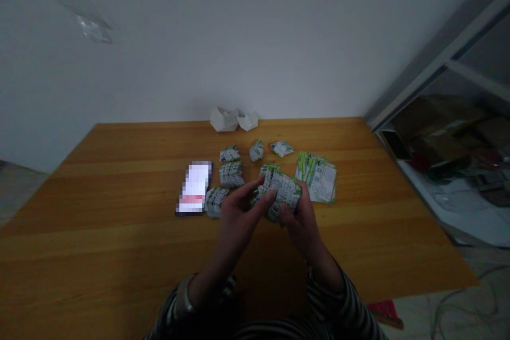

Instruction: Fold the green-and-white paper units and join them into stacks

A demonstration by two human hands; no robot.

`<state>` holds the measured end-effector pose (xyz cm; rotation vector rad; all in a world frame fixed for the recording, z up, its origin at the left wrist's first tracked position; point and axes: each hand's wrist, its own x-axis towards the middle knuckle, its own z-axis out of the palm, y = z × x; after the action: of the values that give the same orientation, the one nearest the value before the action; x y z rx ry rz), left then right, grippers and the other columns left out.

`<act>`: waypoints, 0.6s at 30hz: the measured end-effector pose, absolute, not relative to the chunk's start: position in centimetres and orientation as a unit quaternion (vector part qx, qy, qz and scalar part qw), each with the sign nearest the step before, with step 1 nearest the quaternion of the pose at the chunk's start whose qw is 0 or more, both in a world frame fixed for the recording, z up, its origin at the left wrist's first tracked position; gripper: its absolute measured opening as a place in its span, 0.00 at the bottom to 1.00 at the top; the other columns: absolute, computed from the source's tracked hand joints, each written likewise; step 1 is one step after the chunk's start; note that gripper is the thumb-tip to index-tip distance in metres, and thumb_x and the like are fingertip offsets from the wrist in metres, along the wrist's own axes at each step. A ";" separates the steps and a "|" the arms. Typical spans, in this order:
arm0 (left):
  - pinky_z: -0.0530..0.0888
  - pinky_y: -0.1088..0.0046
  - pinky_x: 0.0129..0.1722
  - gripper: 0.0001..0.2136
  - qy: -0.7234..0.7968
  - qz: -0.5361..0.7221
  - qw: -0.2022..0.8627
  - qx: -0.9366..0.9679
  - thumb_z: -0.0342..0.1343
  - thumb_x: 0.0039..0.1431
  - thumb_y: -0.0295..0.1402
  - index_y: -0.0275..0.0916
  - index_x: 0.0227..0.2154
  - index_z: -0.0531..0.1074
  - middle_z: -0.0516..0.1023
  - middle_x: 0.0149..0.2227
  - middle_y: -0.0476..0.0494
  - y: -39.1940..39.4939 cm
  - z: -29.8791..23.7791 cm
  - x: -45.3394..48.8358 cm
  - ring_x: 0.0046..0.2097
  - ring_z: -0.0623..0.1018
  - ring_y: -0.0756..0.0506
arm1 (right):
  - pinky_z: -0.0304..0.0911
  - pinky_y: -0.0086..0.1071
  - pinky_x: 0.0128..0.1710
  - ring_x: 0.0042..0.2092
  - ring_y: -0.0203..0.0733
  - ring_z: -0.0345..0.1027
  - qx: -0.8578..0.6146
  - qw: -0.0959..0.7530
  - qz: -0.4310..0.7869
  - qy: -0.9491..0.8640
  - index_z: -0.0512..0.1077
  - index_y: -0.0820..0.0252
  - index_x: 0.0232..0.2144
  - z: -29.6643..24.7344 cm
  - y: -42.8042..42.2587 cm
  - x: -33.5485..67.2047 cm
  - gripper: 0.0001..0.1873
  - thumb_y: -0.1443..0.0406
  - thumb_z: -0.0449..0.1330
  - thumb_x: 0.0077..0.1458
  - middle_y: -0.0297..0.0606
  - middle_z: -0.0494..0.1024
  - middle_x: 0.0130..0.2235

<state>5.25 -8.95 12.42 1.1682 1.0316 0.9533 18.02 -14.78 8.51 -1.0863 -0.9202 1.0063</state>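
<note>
Both my hands are raised over the wooden table (99, 234) and hold one folded paper piece (281, 191) printed in green and white. My left hand (239, 212) pinches its left side with the fingertips. My right hand (300, 218) grips its right and lower edge. Several similar folded paper pieces (231, 172) lie on the table just beyond my hands. A flat stack of green printed leaflets (317, 176) lies to the right of the hands.
A phone (194, 187) with a lit screen lies left of the folded pieces. Two white folded paper boxes (233, 118) stand at the table's far edge by the white wall. A glass-fronted frame with clutter (450, 149) stands to the right.
</note>
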 end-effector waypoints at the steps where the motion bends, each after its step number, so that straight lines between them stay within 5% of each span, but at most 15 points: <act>1: 0.78 0.65 0.47 0.27 0.427 0.392 0.637 0.508 0.70 0.50 0.41 0.39 0.53 0.76 0.83 0.46 0.39 -8.8 12.5 4.7 0.47 0.81 0.41 | 0.73 0.33 0.39 0.43 0.42 0.75 -0.477 0.625 0.460 -0.411 0.62 0.52 0.53 8.2 -15.2 18.5 0.23 0.53 0.62 0.60 0.39 0.78 0.46; 4: 0.77 0.65 0.45 0.34 0.366 0.353 0.690 0.515 0.66 0.54 0.45 0.42 0.62 0.66 0.81 0.47 0.39 -9.0 12.5 4.0 0.47 0.80 0.41 | 0.72 0.32 0.36 0.40 0.43 0.74 -0.479 0.588 0.494 -0.426 0.64 0.53 0.52 7.6 -16.5 19.0 0.24 0.52 0.64 0.58 0.38 0.77 0.43; 12: 0.70 0.77 0.30 0.23 0.406 0.370 0.719 0.425 0.55 0.63 0.51 0.43 0.55 0.63 0.71 0.33 0.51 -13.9 11.3 6.9 0.30 0.71 0.51 | 0.66 0.27 0.26 0.28 0.36 0.68 -0.576 0.629 0.367 -0.371 0.65 0.54 0.43 6.6 -18.4 15.3 0.14 0.51 0.54 0.65 0.32 0.74 0.31; 18: 0.70 0.77 0.32 0.21 0.377 0.327 0.721 0.481 0.52 0.65 0.52 0.41 0.50 0.65 0.69 0.32 0.51 -14.1 11.1 6.7 0.31 0.70 0.50 | 0.61 0.27 0.22 0.24 0.35 0.62 -0.618 0.622 0.324 -0.356 0.63 0.53 0.36 6.1 -19.0 14.8 0.13 0.51 0.53 0.65 0.27 0.68 0.26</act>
<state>6.70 -14.10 11.10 1.0622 0.8327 0.7216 14.84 -19.05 6.14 -1.4200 -0.8179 0.7455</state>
